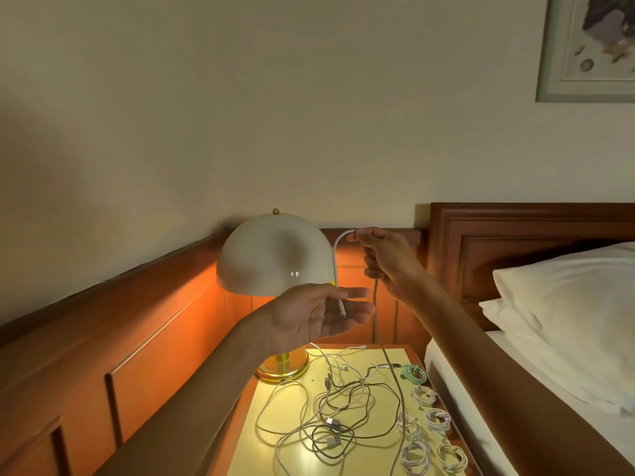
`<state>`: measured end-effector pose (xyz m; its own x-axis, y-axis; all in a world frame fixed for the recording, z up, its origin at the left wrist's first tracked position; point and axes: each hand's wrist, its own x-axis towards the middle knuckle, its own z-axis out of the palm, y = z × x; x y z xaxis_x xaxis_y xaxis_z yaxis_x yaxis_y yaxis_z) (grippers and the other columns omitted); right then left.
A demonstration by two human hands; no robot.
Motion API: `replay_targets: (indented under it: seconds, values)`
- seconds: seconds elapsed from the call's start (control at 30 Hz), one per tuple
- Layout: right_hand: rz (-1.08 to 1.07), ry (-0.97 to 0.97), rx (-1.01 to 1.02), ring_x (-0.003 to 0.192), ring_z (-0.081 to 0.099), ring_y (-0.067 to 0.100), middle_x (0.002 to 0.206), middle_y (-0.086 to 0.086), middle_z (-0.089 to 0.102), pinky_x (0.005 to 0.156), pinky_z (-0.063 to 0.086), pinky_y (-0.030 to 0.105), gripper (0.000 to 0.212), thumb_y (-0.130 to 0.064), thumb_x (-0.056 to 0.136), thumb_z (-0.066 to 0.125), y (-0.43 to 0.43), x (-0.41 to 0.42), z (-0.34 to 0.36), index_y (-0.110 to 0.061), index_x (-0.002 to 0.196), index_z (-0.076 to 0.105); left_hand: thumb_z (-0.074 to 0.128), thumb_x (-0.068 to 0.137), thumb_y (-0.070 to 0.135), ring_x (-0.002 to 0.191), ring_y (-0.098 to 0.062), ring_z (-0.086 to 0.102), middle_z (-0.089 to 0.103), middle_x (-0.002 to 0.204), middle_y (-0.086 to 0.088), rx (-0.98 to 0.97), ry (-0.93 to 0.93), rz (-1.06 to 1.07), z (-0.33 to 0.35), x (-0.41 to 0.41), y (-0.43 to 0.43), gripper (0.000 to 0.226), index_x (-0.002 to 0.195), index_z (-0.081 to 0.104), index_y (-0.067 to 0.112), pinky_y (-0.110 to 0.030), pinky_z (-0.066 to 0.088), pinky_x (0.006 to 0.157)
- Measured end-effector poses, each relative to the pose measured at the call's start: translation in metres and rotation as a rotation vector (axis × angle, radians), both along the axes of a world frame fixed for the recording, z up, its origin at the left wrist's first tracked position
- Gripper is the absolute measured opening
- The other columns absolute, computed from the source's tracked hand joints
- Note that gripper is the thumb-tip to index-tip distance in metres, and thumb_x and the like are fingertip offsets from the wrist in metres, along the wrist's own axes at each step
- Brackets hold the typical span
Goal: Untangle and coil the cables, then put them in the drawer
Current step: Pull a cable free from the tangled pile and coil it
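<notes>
Cable (335, 259): one, gripped by right hand (381, 255), touching left hand (319, 310); six coils (438, 419) nearby.

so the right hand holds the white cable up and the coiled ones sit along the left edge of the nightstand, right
Not quite. The head view shows the coiled cables along the right edge of the nightstand, beside the bed. The right hand does hold the white cable up.

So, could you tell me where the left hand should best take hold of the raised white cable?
Probably at the plug, pinched from the left: it hangs straight down from the right hand, just in front of the open left hand, and is the stiff free end of the cable.
</notes>
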<state>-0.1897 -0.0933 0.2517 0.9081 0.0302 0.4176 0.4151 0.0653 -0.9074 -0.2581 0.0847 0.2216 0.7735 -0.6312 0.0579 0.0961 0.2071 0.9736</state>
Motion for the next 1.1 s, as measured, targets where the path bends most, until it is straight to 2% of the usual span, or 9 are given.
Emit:
replay_targets:
  seconds: [0.17, 0.3, 0.43, 0.6, 0.7, 0.8, 0.93, 1.03, 1.1]
  values:
    - [-0.026, 0.010, -0.022, 0.044, 0.023, 0.008, 0.055, -0.006, 0.030, 0.039, 0.024, 0.022, 0.022, -0.021, 0.103, 0.053, -0.004, 0.004, -0.004, -0.012, 0.095, 0.071, 0.051, 0.095, 0.021, 0.086, -0.016, 0.072, 0.074, 0.100, -0.010, -0.010, -0.099, 0.033, -0.004, 0.000, 0.005, 0.028, 0.111, 0.068, 0.004, -0.022, 0.057, 0.067]
    - [-0.087, 0.053, -0.337, 0.048, 0.037, 0.010, 0.066, 0.001, 0.048, 0.043, 0.032, 0.025, 0.024, -0.024, 0.104, 0.049, 0.003, -0.006, -0.044, -0.019, 0.093, 0.070, 0.048, 0.094, 0.024, 0.105, -0.022, 0.069, 0.070, 0.117, -0.013, -0.272, -0.173, 0.073, 0.010, 0.008, 0.006, 0.036, 0.120, 0.063, 0.005, -0.029, 0.059, 0.078]
    - [0.047, 0.044, -0.502, 0.041, 0.037, 0.008, 0.057, -0.005, 0.051, 0.039, 0.033, 0.023, 0.024, -0.029, 0.103, 0.052, 0.016, -0.037, -0.086, -0.019, 0.103, 0.073, 0.047, 0.101, 0.020, 0.113, -0.023, 0.066, 0.064, 0.128, -0.015, -0.378, -0.198, 0.342, 0.011, 0.043, 0.012, 0.034, 0.128, 0.055, 0.002, -0.029, 0.057, 0.087]
    - [-0.127, -0.233, -0.972, 0.048, 0.057, -0.003, 0.068, -0.007, 0.067, 0.050, 0.040, 0.009, 0.023, -0.028, 0.102, 0.054, 0.021, -0.072, -0.074, -0.019, 0.113, 0.072, 0.055, 0.099, 0.014, 0.111, -0.017, 0.066, 0.064, 0.127, -0.013, -0.008, -0.398, 0.588, -0.016, 0.069, 0.019, 0.032, 0.128, 0.059, 0.001, -0.024, 0.054, 0.088]
    - [-0.327, -0.377, -1.224, 0.084, 0.067, 0.015, 0.092, -0.002, 0.076, 0.076, 0.054, 0.030, 0.022, -0.034, 0.099, 0.057, 0.015, -0.075, -0.046, -0.028, 0.111, 0.074, 0.055, 0.097, 0.010, 0.098, -0.014, 0.068, 0.071, 0.100, -0.007, 0.206, -0.497, 0.455, -0.028, 0.063, 0.021, 0.032, 0.123, 0.060, -0.008, -0.022, 0.054, 0.083]
    - [-0.308, -0.451, -1.247, 0.080, 0.068, 0.010, 0.082, -0.008, 0.074, 0.073, 0.052, 0.029, 0.013, -0.036, 0.092, 0.067, 0.001, -0.068, -0.005, -0.029, 0.096, 0.077, 0.051, 0.096, 0.020, 0.104, -0.026, 0.069, 0.073, 0.102, -0.013, 0.239, -0.408, 0.184, -0.032, 0.048, 0.028, 0.038, 0.116, 0.062, -0.009, -0.032, 0.055, 0.090]
    - [0.015, -0.451, -1.107, 0.068, 0.068, -0.001, 0.070, -0.012, 0.074, 0.065, 0.042, 0.009, 0.006, -0.026, 0.087, 0.075, -0.003, -0.055, 0.026, -0.023, 0.089, 0.080, 0.046, 0.096, 0.025, 0.100, -0.026, 0.070, 0.073, 0.105, -0.014, 0.200, -0.306, -0.030, -0.026, 0.028, 0.034, 0.035, 0.115, 0.069, 0.007, -0.031, 0.055, 0.086]
    - [0.172, -0.370, -1.008, 0.074, 0.072, 0.006, 0.079, -0.005, 0.077, 0.076, 0.053, 0.016, 0.009, -0.022, 0.084, 0.078, 0.002, -0.046, 0.028, -0.019, 0.093, 0.080, 0.042, 0.097, 0.024, 0.088, -0.021, 0.072, 0.074, 0.095, -0.011, 0.192, -0.298, -0.088, -0.023, 0.019, 0.038, 0.036, 0.109, 0.073, 0.010, -0.031, 0.056, 0.081]
    - [0.247, -0.324, -0.877, 0.069, 0.070, 0.011, 0.081, -0.002, 0.077, 0.071, 0.056, 0.024, 0.013, -0.019, 0.081, 0.081, 0.004, -0.042, 0.022, -0.015, 0.093, 0.080, 0.046, 0.094, 0.025, 0.083, -0.018, 0.072, 0.075, 0.090, -0.008, 0.160, -0.303, -0.104, -0.021, 0.015, 0.042, 0.034, 0.105, 0.075, 0.012, -0.028, 0.057, 0.076]
